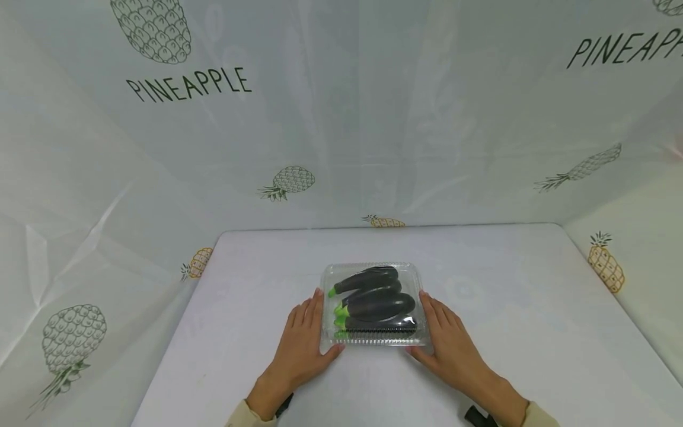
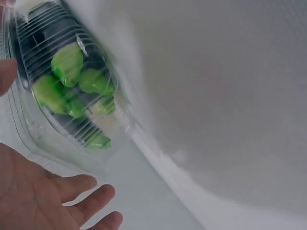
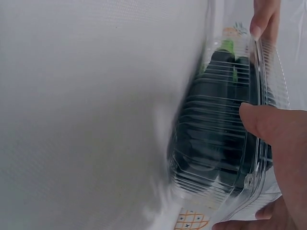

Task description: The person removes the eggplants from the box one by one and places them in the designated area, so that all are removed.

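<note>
A clear plastic clamshell box [image 1: 373, 342] lies in the middle of the white table in the head view. Several dark eggplants [image 1: 380, 306] with green stem ends sit inside it. My left hand [image 1: 301, 344] is at its left side, fingers stretched along the wall and thumb at the near left corner. On the other side my right hand [image 1: 453, 347] rests likewise, its thumb by the near right corner. The left wrist view shows the straight left fingers beside the box. In the right wrist view the right thumb [image 3: 266, 122] lies against the ribbed near wall.
The white table [image 1: 256, 267] stretches out on both sides of the box. Behind and beside it hangs a pale sheet [image 1: 363, 118] printed with pineapples. Dark wrist straps [image 1: 477, 417] show near the bottom edge.
</note>
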{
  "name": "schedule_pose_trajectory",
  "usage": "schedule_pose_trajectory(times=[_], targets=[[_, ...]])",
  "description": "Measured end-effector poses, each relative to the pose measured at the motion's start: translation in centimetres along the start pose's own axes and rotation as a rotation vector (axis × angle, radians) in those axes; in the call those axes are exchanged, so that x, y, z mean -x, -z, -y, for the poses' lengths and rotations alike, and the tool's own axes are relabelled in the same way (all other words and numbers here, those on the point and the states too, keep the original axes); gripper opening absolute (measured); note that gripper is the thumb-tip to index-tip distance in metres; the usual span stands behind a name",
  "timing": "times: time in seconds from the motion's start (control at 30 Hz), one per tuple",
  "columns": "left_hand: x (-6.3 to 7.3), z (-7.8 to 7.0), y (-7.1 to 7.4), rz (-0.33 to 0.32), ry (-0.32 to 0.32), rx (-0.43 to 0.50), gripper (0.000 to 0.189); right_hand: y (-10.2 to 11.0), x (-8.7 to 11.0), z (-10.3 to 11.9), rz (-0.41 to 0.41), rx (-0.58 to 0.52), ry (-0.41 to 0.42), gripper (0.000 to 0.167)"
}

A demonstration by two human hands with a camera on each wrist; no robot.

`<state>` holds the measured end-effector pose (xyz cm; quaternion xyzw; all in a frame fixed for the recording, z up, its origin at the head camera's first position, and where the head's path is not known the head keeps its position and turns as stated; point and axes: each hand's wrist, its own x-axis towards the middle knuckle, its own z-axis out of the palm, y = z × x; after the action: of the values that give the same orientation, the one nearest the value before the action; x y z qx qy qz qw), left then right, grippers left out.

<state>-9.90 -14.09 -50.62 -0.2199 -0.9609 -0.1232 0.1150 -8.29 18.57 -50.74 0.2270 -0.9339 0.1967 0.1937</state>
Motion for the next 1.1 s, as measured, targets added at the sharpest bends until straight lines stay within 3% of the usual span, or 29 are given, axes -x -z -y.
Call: schedule_pose_trajectory(times=[0.3, 1.1], targets=[[-0.1, -0.6, 0.0, 0.025, 0.046, 0.063, 0.1, -0.2, -0.1, 0.1, 0.015, -0.028, -0.027, 0.115], [-0.5, -1.1, -1.1, -0.076, 0.083, 0.188, 0.089, 0.0, -0.9, -0.3, 0.001, -0.089, -0.031, 0.111]])
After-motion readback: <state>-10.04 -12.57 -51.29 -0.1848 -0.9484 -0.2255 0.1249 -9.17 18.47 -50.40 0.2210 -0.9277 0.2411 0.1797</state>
